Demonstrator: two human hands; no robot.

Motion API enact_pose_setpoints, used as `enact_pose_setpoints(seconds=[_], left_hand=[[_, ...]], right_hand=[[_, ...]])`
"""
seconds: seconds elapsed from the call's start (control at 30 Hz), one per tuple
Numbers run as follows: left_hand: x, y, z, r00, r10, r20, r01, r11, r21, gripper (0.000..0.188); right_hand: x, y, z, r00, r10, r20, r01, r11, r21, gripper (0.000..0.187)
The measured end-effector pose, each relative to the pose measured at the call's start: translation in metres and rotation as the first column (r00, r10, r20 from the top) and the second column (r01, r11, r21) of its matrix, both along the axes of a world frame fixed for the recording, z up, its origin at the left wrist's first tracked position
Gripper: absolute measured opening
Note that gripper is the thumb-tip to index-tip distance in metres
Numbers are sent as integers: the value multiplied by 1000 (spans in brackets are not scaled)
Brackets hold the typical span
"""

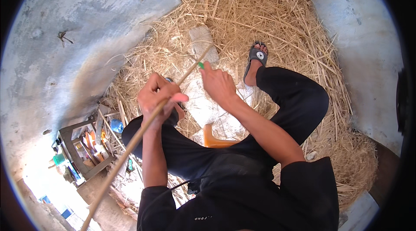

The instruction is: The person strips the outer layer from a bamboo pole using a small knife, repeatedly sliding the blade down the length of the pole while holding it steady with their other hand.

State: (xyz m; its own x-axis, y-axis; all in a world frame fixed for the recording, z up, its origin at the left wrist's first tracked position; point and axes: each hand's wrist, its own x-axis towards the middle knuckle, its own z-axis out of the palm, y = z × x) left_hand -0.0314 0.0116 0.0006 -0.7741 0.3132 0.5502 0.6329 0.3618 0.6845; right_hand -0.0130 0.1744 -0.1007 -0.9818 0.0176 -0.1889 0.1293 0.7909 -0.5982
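Evidently, a long tan wooden pole [138, 138] slants toward the grey stone block [200, 36], its far tip showing over the block's nearer edge and its near end running well away to the lower left; whether tip and block touch, I cannot tell. On the near-left side of the block, the left hand [151, 94] has its fingers curled tightly around the pole, thumb jutting out to the right. Just nearer than the block, the right hand [219, 84] has its fingers clamped on a small green piece [201, 65], mostly hidden, close beside the pole; contact between them is unclear. Loose dry straw [242, 5] surrounds the block, and a dark slide sandal [256, 54] stands to its right.

As I judge it, a loosened left grip could let the pole roll, so the green piece skids along it toward the left thumb. Swinging the long near end could also catch the wooden frame [93, 172], well to the block's lower left, and jerk the tip sideways.
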Motion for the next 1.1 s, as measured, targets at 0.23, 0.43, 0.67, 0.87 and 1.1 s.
enact_pose_setpoints(seconds=[0.23,0.43,0.67,0.87,1.1], left_hand=[[13,3,1,1000,0,28,3,993,-118,37],[12,4,2,997,-48,-59,36,983,-181,39],[9,7,1,998,59,-38,-64,986,-153,30],[8,1,0,996,64,-65,-69,995,-73,30],[-8,-5,1,981,175,-84,-180,982,-56,34]], right_hand=[[-8,24,-87,996,-88,-5,88,979,182,25],[-23,32,-107,989,-141,40,144,988,-58,29],[-17,32,-144,990,-132,59,118,972,203,26],[-14,43,-201,851,-419,316,384,908,169,37],[-16,42,-97,873,-395,285,450,879,-160,48]])
